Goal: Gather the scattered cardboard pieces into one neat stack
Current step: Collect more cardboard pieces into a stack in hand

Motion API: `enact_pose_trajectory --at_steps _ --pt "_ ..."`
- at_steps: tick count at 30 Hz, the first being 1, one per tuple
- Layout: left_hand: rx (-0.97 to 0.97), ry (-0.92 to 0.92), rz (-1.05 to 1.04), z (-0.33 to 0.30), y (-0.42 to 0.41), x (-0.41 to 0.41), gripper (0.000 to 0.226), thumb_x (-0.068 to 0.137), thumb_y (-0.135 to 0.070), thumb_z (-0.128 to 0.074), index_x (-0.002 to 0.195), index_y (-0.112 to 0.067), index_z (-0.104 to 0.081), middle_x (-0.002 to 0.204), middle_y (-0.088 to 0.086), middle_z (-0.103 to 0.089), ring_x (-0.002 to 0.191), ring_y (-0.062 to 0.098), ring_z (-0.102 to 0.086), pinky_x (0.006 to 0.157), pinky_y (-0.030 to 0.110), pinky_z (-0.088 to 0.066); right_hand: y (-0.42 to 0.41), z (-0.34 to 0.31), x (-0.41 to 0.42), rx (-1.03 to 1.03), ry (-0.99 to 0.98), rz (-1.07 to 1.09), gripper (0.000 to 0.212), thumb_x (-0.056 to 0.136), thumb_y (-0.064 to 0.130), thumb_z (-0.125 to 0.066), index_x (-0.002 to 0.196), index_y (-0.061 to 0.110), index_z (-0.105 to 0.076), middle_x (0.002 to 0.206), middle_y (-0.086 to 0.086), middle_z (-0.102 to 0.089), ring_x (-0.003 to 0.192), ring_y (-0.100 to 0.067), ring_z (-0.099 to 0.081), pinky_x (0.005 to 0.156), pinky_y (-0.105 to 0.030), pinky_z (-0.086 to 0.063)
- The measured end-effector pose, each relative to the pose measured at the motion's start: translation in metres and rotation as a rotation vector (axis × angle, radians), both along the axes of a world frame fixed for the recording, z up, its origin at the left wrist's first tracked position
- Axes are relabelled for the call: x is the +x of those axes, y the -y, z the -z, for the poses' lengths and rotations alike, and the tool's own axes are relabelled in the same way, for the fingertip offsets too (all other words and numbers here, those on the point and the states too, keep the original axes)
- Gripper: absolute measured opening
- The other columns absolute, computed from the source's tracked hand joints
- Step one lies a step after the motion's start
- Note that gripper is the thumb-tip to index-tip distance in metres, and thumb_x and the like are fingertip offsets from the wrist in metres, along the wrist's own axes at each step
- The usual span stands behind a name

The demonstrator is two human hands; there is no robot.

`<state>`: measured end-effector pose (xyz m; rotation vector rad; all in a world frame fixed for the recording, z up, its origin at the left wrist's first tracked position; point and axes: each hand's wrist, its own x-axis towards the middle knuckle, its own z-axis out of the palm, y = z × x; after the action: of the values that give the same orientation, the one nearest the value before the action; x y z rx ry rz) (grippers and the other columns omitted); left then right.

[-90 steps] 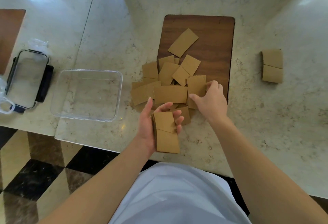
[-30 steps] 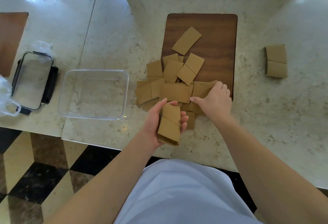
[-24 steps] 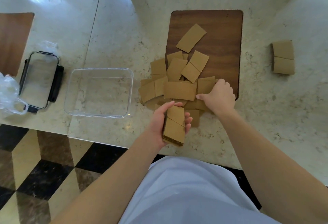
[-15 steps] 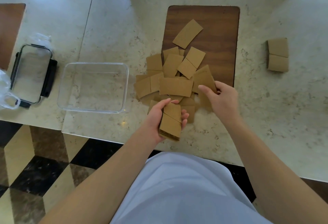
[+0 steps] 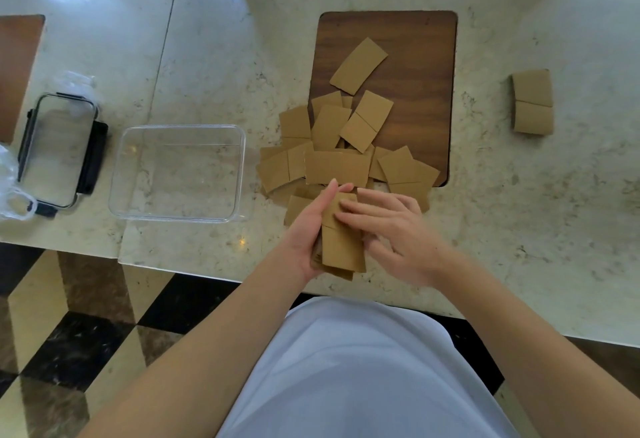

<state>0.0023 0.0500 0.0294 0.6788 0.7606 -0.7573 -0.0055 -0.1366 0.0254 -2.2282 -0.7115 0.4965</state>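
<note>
The left hand [image 5: 308, 229] holds a small stack of cardboard pieces [image 5: 341, 247] from its left side, palm turned inward and fingers straight along the stack's edge, thumb side up. The right hand [image 5: 391, 229] lies across the top of that stack, its fingers [image 5: 353, 210] flat and nearly straight on the uppermost piece; whether its lower fingers curl round the stack's right edge cannot be told. The stack sits between the two hands near the front edge of the marble counter [image 5: 519, 229], roughly at the centre of the view.

Directly at 12 o'clock from the hands lies the loose heap of scattered cardboard pieces [image 5: 336, 167], overlapping one another, some on the counter and some reaching onto the dark wooden board [image 5: 422, 56]. One single piece [image 5: 358, 66] lies apart on the board, tilted, farther toward 12 o'clock. At about 2 o'clock from the hands, well apart, two cardboard pieces [image 5: 531, 101] lie edge to edge on the counter.

At 9 o'clock from the heap stands a clear plastic container [image 5: 176, 172], and farther on in the same direction lies its lid [image 5: 59, 153] with dark clips, beside some crumpled clear plastic [image 5: 10, 191]. A checkered floor [image 5: 69, 333] shows below the counter edge.
</note>
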Motion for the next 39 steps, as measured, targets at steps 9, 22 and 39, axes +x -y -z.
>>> enact_pose_trajectory --at_steps 9,22,39 --pt "-0.138 0.068 -0.076 -0.01 -0.01 0.002 0.055 0.091 -0.059 -0.065 0.126 -0.016 -0.066 0.114 0.024 -0.066 0.091 0.036 -0.069 0.075 0.044 -0.06 0.017 0.051 0.059 -0.471 -0.137 0.809 0.073 0.081 0.062 -0.074 0.129 0.011 -0.053 0.126 -0.01 -0.055 0.12 -0.03 -0.052 0.099 -0.044 -0.044" --pt "0.004 0.07 -0.147 0.002 -0.011 -0.006 0.047 0.102 -0.055 -0.05 0.141 -0.03 -0.058 0.11 0.021 -0.072 0.084 0.032 -0.071 0.069 0.041 -0.06 0.008 0.009 0.043 0.289 -0.75 0.992 0.029 0.104 0.038 -0.048 0.095 0.014 -0.062 0.086 -0.005 -0.056 0.073 -0.019 -0.052 0.065 -0.034 -0.041" --pt "-0.087 0.117 -0.112 -0.004 -0.002 -0.007 0.033 0.097 -0.045 -0.068 0.124 -0.028 -0.069 0.096 0.015 -0.065 0.077 0.027 -0.065 0.072 0.043 -0.06 0.028 0.027 0.072 -0.358 -0.187 0.773 0.062 0.089 0.048 -0.073 0.139 0.016 -0.055 0.138 -0.008 -0.052 0.126 -0.028 -0.052 0.103 -0.043 -0.046"
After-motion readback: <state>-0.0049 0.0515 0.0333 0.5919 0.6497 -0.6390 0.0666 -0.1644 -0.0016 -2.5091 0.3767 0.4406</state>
